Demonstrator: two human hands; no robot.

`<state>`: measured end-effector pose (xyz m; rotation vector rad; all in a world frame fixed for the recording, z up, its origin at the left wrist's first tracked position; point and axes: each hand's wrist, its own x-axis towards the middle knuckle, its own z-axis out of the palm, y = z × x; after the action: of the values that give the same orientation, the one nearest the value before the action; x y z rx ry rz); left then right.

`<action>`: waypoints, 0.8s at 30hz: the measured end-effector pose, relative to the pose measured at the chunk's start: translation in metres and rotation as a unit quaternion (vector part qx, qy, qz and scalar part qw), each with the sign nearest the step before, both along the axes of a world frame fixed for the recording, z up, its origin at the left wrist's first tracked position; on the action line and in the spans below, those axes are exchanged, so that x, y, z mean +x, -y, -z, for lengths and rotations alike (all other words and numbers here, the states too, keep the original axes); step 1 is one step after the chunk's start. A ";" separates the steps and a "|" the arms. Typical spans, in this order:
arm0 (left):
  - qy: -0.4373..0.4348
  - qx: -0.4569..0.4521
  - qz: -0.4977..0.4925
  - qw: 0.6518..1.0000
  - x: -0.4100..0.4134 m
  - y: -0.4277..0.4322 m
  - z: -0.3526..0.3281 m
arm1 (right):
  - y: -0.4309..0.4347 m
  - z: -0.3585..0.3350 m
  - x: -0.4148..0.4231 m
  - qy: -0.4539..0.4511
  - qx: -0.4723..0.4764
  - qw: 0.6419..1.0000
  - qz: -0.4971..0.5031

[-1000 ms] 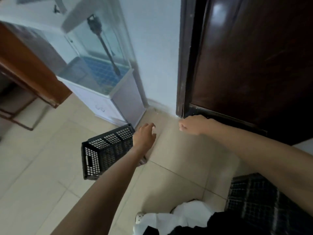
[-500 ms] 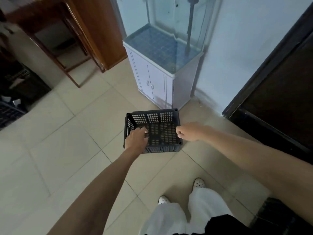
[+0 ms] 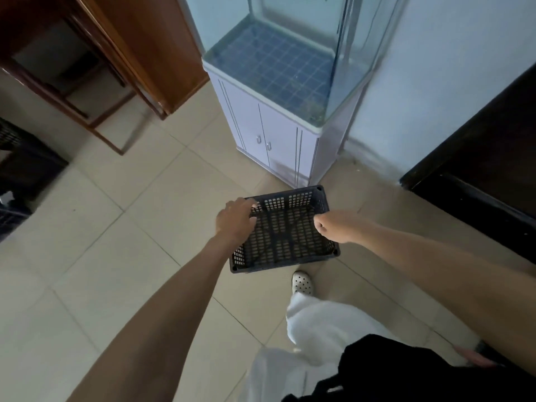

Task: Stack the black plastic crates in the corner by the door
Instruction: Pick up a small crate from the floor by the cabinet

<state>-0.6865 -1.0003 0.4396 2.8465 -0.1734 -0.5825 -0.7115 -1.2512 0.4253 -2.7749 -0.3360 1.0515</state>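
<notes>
One black plastic crate (image 3: 284, 236) with perforated walls and base hangs level just above the tiled floor, open side up. My left hand (image 3: 236, 220) grips its left rim, fingers curled over the edge. On the right rim my right hand (image 3: 330, 227) is closed in the same way. The crate is right in front of the white cabinet's corner, left of the dark door (image 3: 478, 175). Its near wall is above my white shoe (image 3: 301, 282).
A glass aquarium on a white cabinet (image 3: 278, 140) stands against the pale wall (image 3: 435, 82). A brown wooden desk (image 3: 150, 53) is at the back left. Dark crate-like shapes (image 3: 17, 175) sit at the left edge. Beige floor tiles (image 3: 116, 242) lie to the left.
The crate went from tilted in my left hand alone to level with both hands on its rims. It is now lower and closer to my feet; the view swung away from the door.
</notes>
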 end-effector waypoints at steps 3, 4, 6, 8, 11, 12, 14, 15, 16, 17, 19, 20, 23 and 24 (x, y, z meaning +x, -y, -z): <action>0.005 0.001 0.012 1.000 0.042 -0.016 -0.005 | -0.017 -0.008 0.031 -0.007 0.001 1.000 0.030; 0.004 0.005 0.022 1.000 0.054 -0.021 -0.005 | -0.024 -0.009 0.040 -0.005 0.007 0.999 0.045; -0.003 0.025 0.064 0.998 0.077 -0.030 -0.002 | -0.035 -0.006 0.052 -0.003 0.024 0.997 0.078; -0.014 0.039 0.113 0.993 0.098 -0.034 0.003 | -0.043 0.002 0.054 -0.020 0.039 0.992 0.120; -0.017 0.038 0.192 0.980 0.128 -0.037 0.013 | -0.055 0.023 0.047 -0.066 0.023 0.982 0.177; -0.021 0.037 0.217 0.975 0.140 -0.038 0.016 | -0.059 0.026 0.045 -0.081 0.020 0.973 0.214; -0.023 0.029 0.260 0.965 0.163 -0.043 0.021 | -0.071 0.028 0.044 -0.088 0.020 0.949 0.301; -0.027 0.025 0.284 0.958 0.175 -0.046 0.022 | -0.079 0.027 0.042 -0.091 0.026 0.932 0.351; -0.036 0.023 0.309 0.950 0.186 -0.048 0.023 | -0.089 0.024 0.037 -0.096 0.033 0.909 0.404; -0.042 0.020 0.336 0.941 0.197 -0.050 0.025 | -0.100 0.023 0.033 -0.090 0.044 0.886 0.453; -0.043 0.013 0.372 0.927 0.215 -0.057 0.028 | -0.124 0.023 0.029 -0.082 0.059 0.858 0.504; -0.046 0.012 0.387 0.921 0.223 -0.059 0.029 | -0.136 0.024 0.027 -0.081 0.059 0.845 0.525; -0.065 0.013 0.437 0.897 0.236 -0.060 0.043 | -0.170 0.034 0.018 -0.086 0.071 0.801 0.589; -0.071 0.016 0.452 0.889 0.238 -0.058 0.049 | -0.179 0.042 0.016 -0.087 0.073 0.788 0.605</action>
<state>-0.4489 -0.9420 0.3910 2.5898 -1.5074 -0.9367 -0.6957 -1.0723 0.3833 -1.9726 1.1739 0.7819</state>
